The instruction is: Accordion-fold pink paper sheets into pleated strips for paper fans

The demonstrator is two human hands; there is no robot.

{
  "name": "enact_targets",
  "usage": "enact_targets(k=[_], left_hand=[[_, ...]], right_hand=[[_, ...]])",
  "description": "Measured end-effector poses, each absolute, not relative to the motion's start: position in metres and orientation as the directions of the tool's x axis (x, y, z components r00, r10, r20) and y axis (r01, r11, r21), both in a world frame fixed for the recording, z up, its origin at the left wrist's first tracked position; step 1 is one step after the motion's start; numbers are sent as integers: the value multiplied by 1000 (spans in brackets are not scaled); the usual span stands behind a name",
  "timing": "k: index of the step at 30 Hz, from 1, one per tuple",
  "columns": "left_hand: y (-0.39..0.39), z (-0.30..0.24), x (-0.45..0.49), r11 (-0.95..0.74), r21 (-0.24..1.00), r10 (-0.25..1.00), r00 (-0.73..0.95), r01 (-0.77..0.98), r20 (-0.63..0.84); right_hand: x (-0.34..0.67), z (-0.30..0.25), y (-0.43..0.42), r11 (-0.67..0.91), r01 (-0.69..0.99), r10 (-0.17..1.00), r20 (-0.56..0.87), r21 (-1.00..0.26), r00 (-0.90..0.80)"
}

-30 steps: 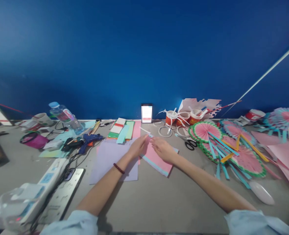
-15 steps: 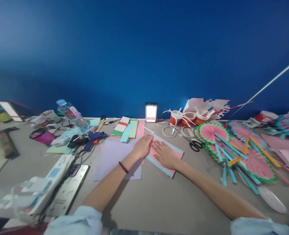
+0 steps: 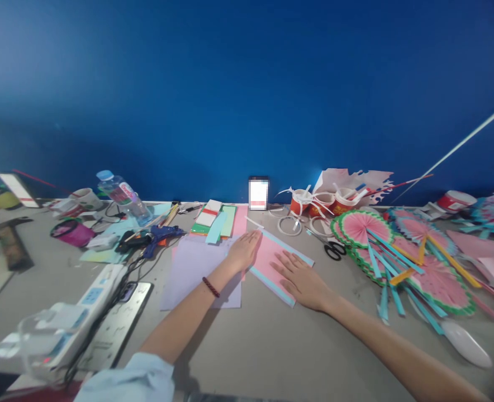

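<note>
A pink sheet of paper (image 3: 267,262) with light blue strips along its long edges lies at a slant on the table. My left hand (image 3: 243,251) rests flat on its far left end, fingers stretched out. Near the right end, my right hand (image 3: 301,280) lies flat with its fingers spread on the paper. Neither hand grips anything. Under my left forearm is a lilac sheet (image 3: 200,273), partly over other pink paper. Behind it sits a stack of green and coloured papers (image 3: 230,220) with a light blue strip on top.
Pink and green paper fans (image 3: 364,229) and black-handled scissors (image 3: 335,250) lie to the right. Red cups (image 3: 299,202) and a phone (image 3: 258,194) stand by the blue wall. On the left are a glue gun (image 3: 158,237), a water bottle (image 3: 123,195) and a power strip (image 3: 90,304).
My right hand has slid to the right and nearer along the pink paper, away from my left hand. The left hand has stayed in place.
</note>
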State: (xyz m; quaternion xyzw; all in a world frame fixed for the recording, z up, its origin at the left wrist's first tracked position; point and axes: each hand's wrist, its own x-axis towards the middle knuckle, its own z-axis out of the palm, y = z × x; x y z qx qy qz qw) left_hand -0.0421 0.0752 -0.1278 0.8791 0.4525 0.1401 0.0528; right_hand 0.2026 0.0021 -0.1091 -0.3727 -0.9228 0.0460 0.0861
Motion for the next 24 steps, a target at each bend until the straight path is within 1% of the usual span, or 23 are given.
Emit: enact_targets(k=[5,8,13,19,24], left_hand=[[74,-124,-41,-578,207,816,556,790,159],[74,-125,-39,-580,206,815,558,788,159],[74,-128,-39,-590,203,807,560,782,187],[73,-124,-37,-564,195,826,545,803,145],[73,-124,-35,-566,195,825,545,801,153]], right_hand=[[218,-103,-16,687,711,725,77,-150,-684],[227,-101,-27,677,717,733,61,-164,-678],[232,-100,-34,658,729,749,64,-186,-660],[245,-98,-46,637,732,762,52,-241,-646],[250,-80,-50,625,728,771,76,-283,-632]])
